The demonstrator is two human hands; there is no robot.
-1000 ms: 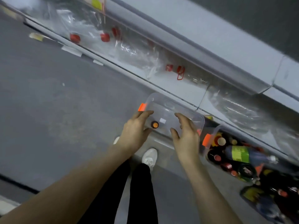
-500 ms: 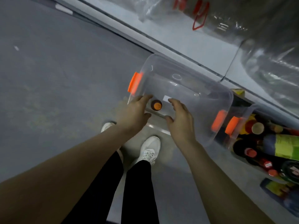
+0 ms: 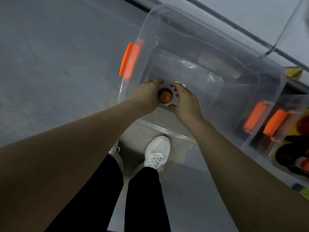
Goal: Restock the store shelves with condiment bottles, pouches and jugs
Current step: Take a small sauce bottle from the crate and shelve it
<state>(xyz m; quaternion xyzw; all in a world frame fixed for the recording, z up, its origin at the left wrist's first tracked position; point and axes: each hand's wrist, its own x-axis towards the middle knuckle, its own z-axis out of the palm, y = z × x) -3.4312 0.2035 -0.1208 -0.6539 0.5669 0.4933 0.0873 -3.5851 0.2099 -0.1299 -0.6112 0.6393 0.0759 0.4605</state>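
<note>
Grey floor (image 3: 58, 64), dull, faintly speckled. On it: clear bin (image 3: 209, 29), orange latch (image 3: 129, 61) at left end, another at right end; whether flat or tipped, cannot tell. Just beside, at right: second bin (image 3: 282, 158), also clear with orange latch, dark bottles (image 3: 291, 156) inside, blurred. Flat clear panel (image 3: 168, 130) in front of first bin. White shoes (image 3: 157, 151) near panel. Shelf base (image 3: 250, 15) along far edge.

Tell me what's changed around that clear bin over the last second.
Both hands closed in from the near rim of the clear bin onto the orange-capped bottle: left hand cups against it, right hand curls beside it. A firm grip isn't clear. Bin, bottle and the neighbouring bin stayed put.
</note>
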